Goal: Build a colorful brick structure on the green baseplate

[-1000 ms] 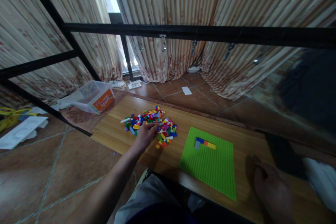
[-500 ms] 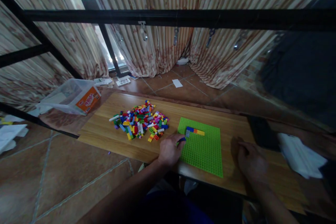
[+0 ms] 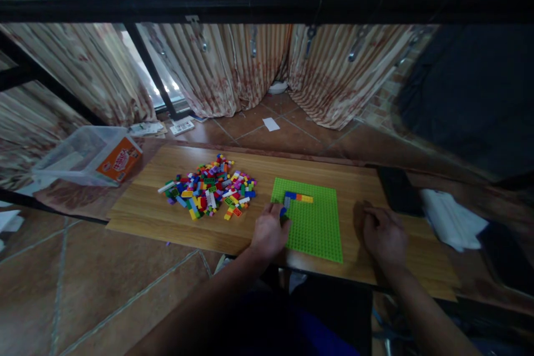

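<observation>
While left grip [image 3: 269, 228] overlaps green baseplate [image 3: 316, 231], blue brick [image 3: 283, 212] sits at fingertips [image 3: 275, 209].

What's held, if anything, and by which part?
The left hand seems to hold a blue brick; the gripped part is hidden. The right hand shows nothing held.

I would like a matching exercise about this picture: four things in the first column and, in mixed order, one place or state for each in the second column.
Things
1. left hand
2. right hand
3. loose bricks
4. clear plastic box

Places and states
A. heaped on the wooden table, left of the green baseplate
B. has an orange label on its side
C. holding a blue brick at the baseplate's left side
D. to the right of the baseplate

Right pairs: 1-C, 2-D, 3-A, 4-B
</observation>
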